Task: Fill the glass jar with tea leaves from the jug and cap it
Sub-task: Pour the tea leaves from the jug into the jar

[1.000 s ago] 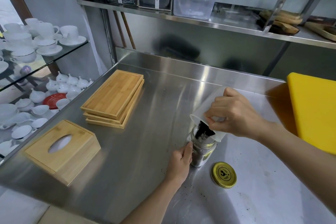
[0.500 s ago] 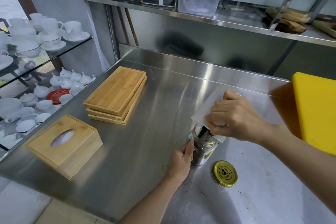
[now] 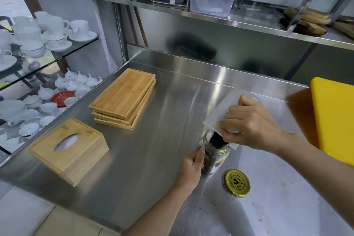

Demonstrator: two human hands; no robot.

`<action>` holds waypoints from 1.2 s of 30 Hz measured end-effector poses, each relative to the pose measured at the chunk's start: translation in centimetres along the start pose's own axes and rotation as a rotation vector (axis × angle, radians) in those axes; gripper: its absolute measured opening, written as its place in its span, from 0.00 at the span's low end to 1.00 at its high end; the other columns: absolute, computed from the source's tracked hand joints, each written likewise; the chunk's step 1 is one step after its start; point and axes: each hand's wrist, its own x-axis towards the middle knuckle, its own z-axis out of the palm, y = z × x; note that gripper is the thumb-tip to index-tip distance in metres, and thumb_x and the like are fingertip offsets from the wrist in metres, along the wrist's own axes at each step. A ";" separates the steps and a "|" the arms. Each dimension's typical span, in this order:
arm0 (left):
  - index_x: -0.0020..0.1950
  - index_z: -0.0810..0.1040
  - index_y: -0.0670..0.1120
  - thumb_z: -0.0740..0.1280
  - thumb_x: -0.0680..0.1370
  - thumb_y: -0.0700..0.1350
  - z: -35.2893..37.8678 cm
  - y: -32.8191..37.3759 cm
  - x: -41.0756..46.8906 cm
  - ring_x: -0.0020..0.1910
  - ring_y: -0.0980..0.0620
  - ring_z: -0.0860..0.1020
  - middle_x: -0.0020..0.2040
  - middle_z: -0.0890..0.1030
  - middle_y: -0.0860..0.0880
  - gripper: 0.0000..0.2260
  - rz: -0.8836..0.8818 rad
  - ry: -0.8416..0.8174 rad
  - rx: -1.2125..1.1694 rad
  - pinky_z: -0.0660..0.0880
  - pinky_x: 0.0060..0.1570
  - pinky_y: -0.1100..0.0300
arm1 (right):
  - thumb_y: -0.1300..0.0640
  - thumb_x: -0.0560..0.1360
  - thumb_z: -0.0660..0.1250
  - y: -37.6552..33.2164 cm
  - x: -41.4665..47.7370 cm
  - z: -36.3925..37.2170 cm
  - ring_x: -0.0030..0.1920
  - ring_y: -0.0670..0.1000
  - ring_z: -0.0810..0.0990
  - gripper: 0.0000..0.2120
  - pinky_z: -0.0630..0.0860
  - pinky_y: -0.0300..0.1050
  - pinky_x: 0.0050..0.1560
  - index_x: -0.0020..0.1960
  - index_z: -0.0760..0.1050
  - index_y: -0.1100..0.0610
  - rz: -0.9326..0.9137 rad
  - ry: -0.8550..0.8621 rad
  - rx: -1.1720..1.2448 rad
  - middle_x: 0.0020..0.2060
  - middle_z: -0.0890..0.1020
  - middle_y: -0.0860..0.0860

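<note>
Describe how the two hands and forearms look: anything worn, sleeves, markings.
Both the left hand and the right hand are bare: no gloves, and no rings, watch or bracelet that I can see. Both forearms are bare to the frame edge, with no sleeve in view. No markings show. Nails look short and unpainted.

white jug (image 3: 220,115), dark tea leaves (image 3: 216,140), gold lid (image 3: 237,183), yellow board (image 3: 335,117)
</note>
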 end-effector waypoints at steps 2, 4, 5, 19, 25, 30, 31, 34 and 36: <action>0.23 0.65 0.54 0.58 0.73 0.64 0.0 0.0 0.0 0.24 0.58 0.59 0.20 0.63 0.56 0.22 0.011 0.001 0.011 0.58 0.29 0.57 | 0.65 0.68 0.68 0.1 0.0 0.0 0.22 0.55 0.66 0.13 0.65 0.48 0.29 0.25 0.73 0.60 -0.001 0.015 -0.008 0.20 0.70 0.56; 0.23 0.65 0.54 0.58 0.73 0.63 0.0 -0.1 0.1 0.23 0.58 0.60 0.20 0.63 0.56 0.22 0.016 0.004 0.016 0.59 0.29 0.58 | 0.65 0.68 0.67 0.3 -0.1 -0.1 0.22 0.55 0.67 0.13 0.65 0.48 0.30 0.25 0.74 0.61 0.011 0.029 -0.014 0.20 0.70 0.56; 0.23 0.66 0.55 0.58 0.73 0.63 0.1 -0.1 0.1 0.23 0.58 0.60 0.20 0.64 0.56 0.22 0.017 0.007 0.013 0.59 0.29 0.58 | 0.65 0.68 0.68 0.4 -0.1 -0.1 0.22 0.56 0.67 0.12 0.65 0.48 0.30 0.26 0.75 0.61 0.013 0.030 -0.019 0.20 0.71 0.56; 0.24 0.67 0.55 0.59 0.79 0.54 -0.1 0.0 0.0 0.24 0.58 0.61 0.20 0.65 0.56 0.22 -0.014 -0.022 -0.009 0.60 0.31 0.57 | 0.63 0.69 0.66 0.3 -0.5 0.0 0.22 0.55 0.71 0.12 0.70 0.48 0.28 0.27 0.77 0.62 -0.017 0.041 -0.039 0.21 0.74 0.56; 0.24 0.68 0.55 0.59 0.79 0.55 -0.1 0.1 0.0 0.24 0.58 0.62 0.20 0.66 0.56 0.22 -0.023 -0.032 -0.002 0.60 0.32 0.56 | 0.64 0.71 0.65 0.2 -0.7 0.4 0.22 0.55 0.70 0.13 0.71 0.47 0.29 0.27 0.77 0.62 -0.036 0.065 -0.015 0.21 0.73 0.56; 0.24 0.66 0.56 0.58 0.76 0.59 -0.1 0.1 0.2 0.23 0.58 0.63 0.21 0.66 0.56 0.21 -0.015 -0.039 0.011 0.60 0.31 0.57 | 0.63 0.71 0.65 0.1 -1.1 0.5 0.22 0.55 0.72 0.12 0.73 0.47 0.29 0.29 0.79 0.62 -0.059 0.061 -0.022 0.22 0.75 0.57; 0.24 0.67 0.56 0.58 0.77 0.58 -0.1 0.0 0.2 0.23 0.59 0.64 0.21 0.67 0.56 0.21 -0.011 -0.045 0.015 0.61 0.30 0.59 | 0.63 0.71 0.65 0.1 -1.1 0.5 0.22 0.55 0.72 0.12 0.73 0.48 0.28 0.29 0.79 0.62 -0.063 0.060 -0.026 0.22 0.75 0.57; 0.24 0.69 0.56 0.57 0.78 0.57 -0.2 -0.1 0.3 0.23 0.59 0.66 0.21 0.69 0.57 0.21 -0.005 -0.062 0.017 0.62 0.28 0.65 | 0.63 0.71 0.64 -0.1 -1.2 0.6 0.23 0.55 0.72 0.13 0.73 0.48 0.28 0.28 0.78 0.62 -0.071 0.056 -0.036 0.22 0.75 0.56; 0.25 0.68 0.56 0.57 0.77 0.60 -0.2 -0.1 0.3 0.23 0.59 0.65 0.21 0.68 0.57 0.21 -0.004 -0.063 0.029 0.61 0.28 0.64 | 0.64 0.71 0.64 -0.3 -1.1 0.7 0.23 0.55 0.71 0.14 0.73 0.48 0.28 0.28 0.77 0.62 -0.080 0.056 -0.034 0.21 0.74 0.56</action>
